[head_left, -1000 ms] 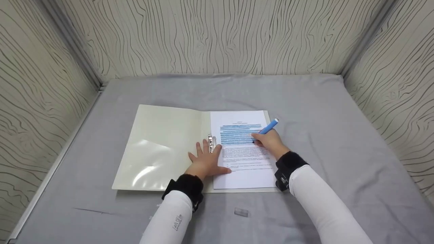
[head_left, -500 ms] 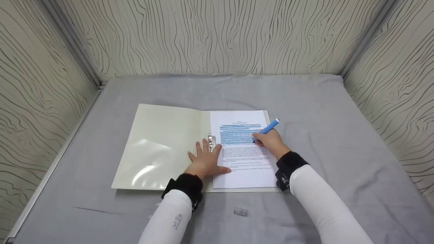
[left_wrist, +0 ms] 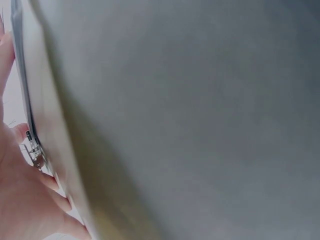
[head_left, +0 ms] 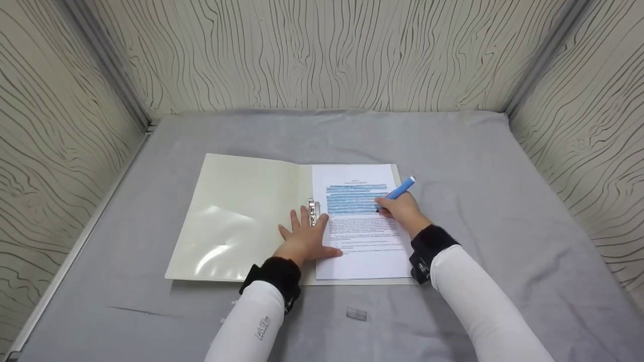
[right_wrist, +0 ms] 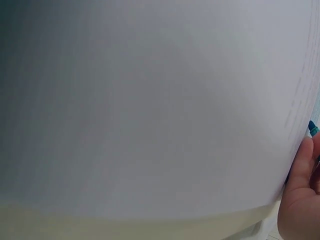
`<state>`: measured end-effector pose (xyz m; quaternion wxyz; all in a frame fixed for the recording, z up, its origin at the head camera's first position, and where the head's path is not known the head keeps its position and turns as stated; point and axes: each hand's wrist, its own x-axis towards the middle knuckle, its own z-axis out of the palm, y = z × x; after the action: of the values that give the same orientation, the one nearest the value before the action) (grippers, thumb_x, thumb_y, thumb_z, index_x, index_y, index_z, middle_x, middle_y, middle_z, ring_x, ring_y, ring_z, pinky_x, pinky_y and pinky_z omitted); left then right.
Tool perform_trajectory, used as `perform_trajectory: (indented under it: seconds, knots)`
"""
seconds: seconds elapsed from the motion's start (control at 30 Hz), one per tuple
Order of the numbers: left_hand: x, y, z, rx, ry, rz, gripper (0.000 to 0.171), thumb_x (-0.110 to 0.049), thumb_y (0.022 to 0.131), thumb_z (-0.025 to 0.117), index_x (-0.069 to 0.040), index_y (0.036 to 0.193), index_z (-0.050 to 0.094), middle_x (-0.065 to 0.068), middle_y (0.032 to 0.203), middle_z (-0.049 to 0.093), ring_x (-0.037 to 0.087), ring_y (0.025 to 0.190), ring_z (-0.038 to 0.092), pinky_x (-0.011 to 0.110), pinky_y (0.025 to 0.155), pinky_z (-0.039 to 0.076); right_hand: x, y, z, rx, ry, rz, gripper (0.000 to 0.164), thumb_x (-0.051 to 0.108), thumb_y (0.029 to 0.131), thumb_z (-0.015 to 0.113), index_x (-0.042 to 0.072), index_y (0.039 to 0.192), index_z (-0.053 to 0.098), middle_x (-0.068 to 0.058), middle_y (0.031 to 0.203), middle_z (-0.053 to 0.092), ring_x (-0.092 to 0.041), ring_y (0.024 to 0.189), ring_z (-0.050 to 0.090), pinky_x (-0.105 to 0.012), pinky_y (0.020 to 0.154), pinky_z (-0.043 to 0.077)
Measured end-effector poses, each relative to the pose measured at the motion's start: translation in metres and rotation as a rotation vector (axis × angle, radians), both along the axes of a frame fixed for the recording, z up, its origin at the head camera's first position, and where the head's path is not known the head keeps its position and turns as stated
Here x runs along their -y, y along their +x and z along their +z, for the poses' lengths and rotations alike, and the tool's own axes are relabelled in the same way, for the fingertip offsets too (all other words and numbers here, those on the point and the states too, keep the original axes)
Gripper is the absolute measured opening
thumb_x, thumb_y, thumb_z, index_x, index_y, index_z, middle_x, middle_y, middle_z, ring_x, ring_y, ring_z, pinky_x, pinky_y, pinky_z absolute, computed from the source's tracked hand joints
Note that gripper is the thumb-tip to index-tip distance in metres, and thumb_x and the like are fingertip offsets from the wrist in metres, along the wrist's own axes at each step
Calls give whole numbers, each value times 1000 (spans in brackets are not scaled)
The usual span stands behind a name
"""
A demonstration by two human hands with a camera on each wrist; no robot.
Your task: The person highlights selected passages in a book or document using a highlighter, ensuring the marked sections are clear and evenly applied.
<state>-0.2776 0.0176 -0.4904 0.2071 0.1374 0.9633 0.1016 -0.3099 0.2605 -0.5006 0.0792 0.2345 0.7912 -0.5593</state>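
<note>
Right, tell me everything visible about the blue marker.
The blue marker is straight, seemingly plastic, with a whitish rear end and a dark bluish, uncapped tip. The right grip holds it slanted, rear end up and rightward, tip toward the page by the lowest blue-marked lines. The grip hides part of its barrel; whether the tip touches paper is unclear.

The white left sleeve (head_left: 249,322) at seven o'clock has dark writing (head_left: 262,328). The right sleeve (head_left: 485,304) at four o'clock is white too. The left wristband (head_left: 274,278) and right wristband (head_left: 435,244) are black, the right one with a small box (head_left: 420,268).
</note>
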Motion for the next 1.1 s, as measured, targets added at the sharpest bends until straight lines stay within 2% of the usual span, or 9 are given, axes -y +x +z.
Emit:
perform_trajectory:
  seconds: [0.3, 0.73, 1.1]
  knots:
    - [0, -2, -4, -4, -11, -7, 99, -70, 68, 64, -28, 148, 24, 22, 153, 0, 45, 137, -5, 70, 98, 9, 1, 2, 3, 7, 18, 4, 29, 20, 87, 66, -1, 99, 50, -6, 79, 59, -10, 67, 60, -21, 64, 48]
    - [0, -2, -3, -4, -9, -5, 99, -69, 68, 64, -28, 149, 23, 22, 154, -1, 44, 138, -6, 70, 99, 8, -2, 4, 4, 21, -1, -6, 40, 23, 88, 65, -4, 112, 48, -9, 88, 59, -12, 72, 60, -21, 68, 48]
    - [1, -1, -3, -6, 12, -2, 99, -69, 68, 66, -27, 148, 24, 21, 154, -1, 44, 137, -6, 70, 99, 7, -5, 5, 2, -14, -19, -16, 32, 19, 87, 65, -4, 103, 50, -9, 87, 58, -10, 69, 60, -20, 66, 49]
